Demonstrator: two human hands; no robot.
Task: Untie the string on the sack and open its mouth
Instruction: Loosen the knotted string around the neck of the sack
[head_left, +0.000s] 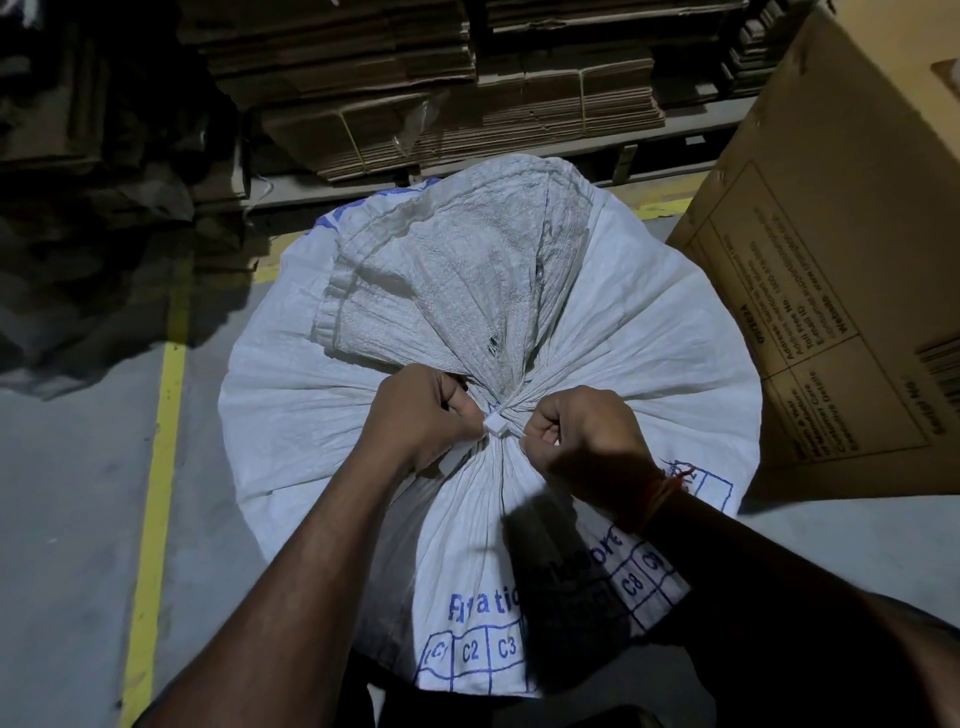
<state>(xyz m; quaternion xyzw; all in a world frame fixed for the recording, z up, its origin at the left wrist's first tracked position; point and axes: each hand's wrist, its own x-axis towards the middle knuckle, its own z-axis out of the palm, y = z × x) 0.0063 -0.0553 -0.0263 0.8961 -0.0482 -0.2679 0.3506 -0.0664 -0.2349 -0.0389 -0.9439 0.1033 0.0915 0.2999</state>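
Both hands are curled tight at the tied neck of the sack. The left hand (422, 415) pinches the string (494, 422) from one side, and the right hand (584, 441) pinches it from the other. The big white sack (649, 332) stands on the grey floor (67, 519). A brown cardboard box (841, 270) leans just beside it. A yellow line (156, 493) runs along the floor.
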